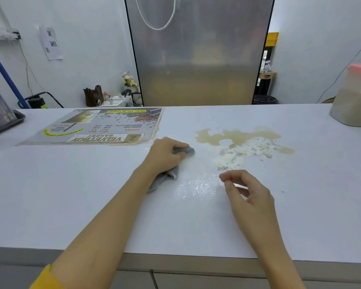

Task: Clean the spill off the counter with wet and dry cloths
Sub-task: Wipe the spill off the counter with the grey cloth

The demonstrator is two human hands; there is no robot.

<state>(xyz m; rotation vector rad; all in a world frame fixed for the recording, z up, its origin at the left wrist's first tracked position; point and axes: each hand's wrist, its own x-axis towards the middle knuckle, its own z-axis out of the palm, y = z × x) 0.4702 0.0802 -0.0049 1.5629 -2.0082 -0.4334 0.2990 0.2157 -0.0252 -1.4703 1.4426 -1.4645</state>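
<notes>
On the white worktop (92, 195), the left hand (165, 155) presses a grey cloth (165, 178), its fingers curled over the bunched front end while the rest trails back under the wrist. At the cloth's 2 o'clock lies the spill (242, 140): a tan puddle with white powder clumps along its near edge. A wet smear (198, 186) glistens between the hands. The right hand (248, 195) hovers at the cloth's 4 o'clock, fingers loosely curled, holding nothing. A laminated menu (104, 127) lies at 11 o'clock.

The white desk (71, 195) carried a brown spill (238, 136) with white powder (236, 155), a grey cloth (165, 178), and a laminated menu (98, 128).
</notes>
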